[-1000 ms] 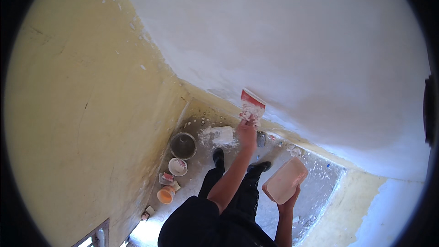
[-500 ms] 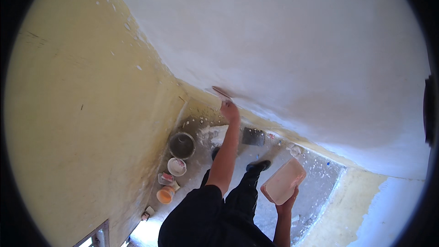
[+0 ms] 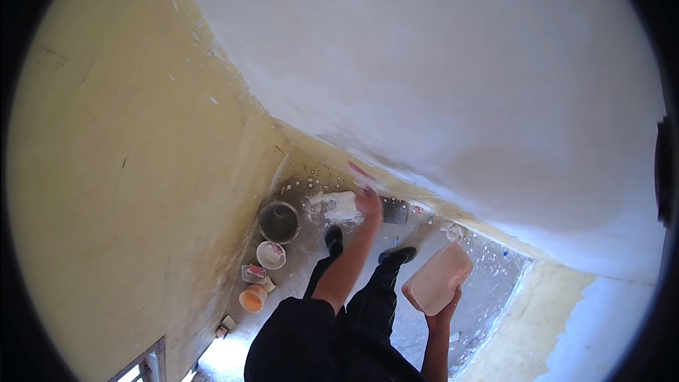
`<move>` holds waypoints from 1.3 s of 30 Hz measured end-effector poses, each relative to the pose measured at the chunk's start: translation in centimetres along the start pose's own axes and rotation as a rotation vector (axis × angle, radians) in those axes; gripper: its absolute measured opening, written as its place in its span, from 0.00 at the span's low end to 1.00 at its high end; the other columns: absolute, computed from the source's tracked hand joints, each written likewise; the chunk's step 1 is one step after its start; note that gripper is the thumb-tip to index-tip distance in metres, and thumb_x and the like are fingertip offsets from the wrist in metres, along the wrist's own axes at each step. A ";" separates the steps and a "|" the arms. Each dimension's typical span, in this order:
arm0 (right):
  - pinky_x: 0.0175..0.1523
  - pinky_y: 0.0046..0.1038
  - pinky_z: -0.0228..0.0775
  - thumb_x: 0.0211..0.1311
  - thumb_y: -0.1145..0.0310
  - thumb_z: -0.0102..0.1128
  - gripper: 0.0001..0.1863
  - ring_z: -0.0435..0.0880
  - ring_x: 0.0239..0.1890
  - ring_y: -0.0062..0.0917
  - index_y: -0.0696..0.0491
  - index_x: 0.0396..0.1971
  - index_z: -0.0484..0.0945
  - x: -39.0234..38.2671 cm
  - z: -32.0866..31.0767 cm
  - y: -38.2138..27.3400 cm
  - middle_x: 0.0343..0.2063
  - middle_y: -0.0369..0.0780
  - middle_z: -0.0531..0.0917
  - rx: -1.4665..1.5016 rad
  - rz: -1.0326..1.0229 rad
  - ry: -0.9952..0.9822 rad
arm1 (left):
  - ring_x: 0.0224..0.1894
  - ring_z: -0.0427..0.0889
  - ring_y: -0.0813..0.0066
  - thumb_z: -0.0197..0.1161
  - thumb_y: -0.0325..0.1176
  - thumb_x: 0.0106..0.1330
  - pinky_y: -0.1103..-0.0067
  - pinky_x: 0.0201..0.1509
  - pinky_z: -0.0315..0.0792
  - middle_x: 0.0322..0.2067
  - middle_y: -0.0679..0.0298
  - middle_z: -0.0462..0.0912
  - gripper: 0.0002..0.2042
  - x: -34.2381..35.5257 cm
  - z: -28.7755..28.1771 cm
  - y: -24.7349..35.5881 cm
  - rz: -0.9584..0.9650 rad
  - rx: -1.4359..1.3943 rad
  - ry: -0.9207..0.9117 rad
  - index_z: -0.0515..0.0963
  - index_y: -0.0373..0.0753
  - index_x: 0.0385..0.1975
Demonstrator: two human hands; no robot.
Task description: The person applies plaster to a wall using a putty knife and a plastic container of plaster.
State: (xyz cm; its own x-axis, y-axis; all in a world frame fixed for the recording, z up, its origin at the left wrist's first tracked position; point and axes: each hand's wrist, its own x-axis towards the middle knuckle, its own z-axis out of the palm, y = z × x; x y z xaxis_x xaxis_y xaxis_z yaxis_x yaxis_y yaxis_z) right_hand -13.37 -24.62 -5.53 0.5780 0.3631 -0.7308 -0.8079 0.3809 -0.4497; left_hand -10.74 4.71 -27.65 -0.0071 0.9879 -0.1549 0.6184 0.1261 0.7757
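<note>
My left hand [image 3: 368,200], blurred, is closed on a red-bladed putty scraper [image 3: 358,171] smeared white, held near the bottom of the white-coated wall [image 3: 438,78] ahead. My right hand [image 3: 443,305] supports a pale pink, rounded rectangular slab or tray [image 3: 437,276] from below, out to the right. My dark-clad legs and shoes [image 3: 396,256] are beneath, on the speckled concrete floor [image 3: 431,318].
A yellow wall [image 3: 127,163] rises at left. Along its foot stand a dark bucket [image 3: 279,222], a white bucket [image 3: 271,255], a small container [image 3: 253,272] and an orange bucket [image 3: 252,298]. A white-smeared heap [image 3: 336,205] and dark flat piece [image 3: 395,211] lie near the corner.
My left hand with the scraper first swept up and left along the white wall, then came down and right toward the wall's foot. My right hand with the pink piece has barely moved.
</note>
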 end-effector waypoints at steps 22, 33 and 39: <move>0.63 0.41 0.63 0.64 0.40 0.41 0.35 0.69 0.60 0.34 0.48 0.64 0.56 0.2 -1.2 -0.2 0.57 0.40 0.67 -0.016 -0.007 -0.003 | 0.26 0.79 0.74 0.52 0.26 0.66 0.75 0.31 0.71 0.26 0.54 0.82 0.11 0.7 -0.7 13.3 0.007 -0.457 0.034 0.77 0.27 0.41; 0.63 0.40 0.63 0.64 0.40 0.41 0.35 0.68 0.61 0.35 0.47 0.64 0.56 0.3 -2.5 0.0 0.58 0.40 0.67 0.004 -0.025 0.023 | 0.35 0.80 0.77 0.53 0.26 0.68 0.80 0.38 0.71 0.30 0.59 0.82 0.10 -5.9 -4.5 12.6 -0.091 -0.535 -0.327 0.76 0.26 0.42; 0.56 0.37 0.71 0.68 0.45 0.40 0.29 0.75 0.53 0.32 0.52 0.59 0.60 -0.1 -0.1 -0.6 0.50 0.41 0.73 0.067 -0.050 0.123 | 0.35 0.81 0.76 0.57 0.29 0.67 0.79 0.36 0.74 0.35 0.60 0.83 0.10 -1.5 -3.4 3.4 -0.476 -0.862 -0.288 0.77 0.29 0.41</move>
State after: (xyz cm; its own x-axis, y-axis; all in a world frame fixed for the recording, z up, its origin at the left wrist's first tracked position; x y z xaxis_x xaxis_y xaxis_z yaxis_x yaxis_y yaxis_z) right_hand -12.97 -24.98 -5.26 0.5957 0.2369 -0.7675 -0.7664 0.4536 -0.4549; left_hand -11.31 3.94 -22.65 0.1547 0.7737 -0.6144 -0.1750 0.6335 0.7537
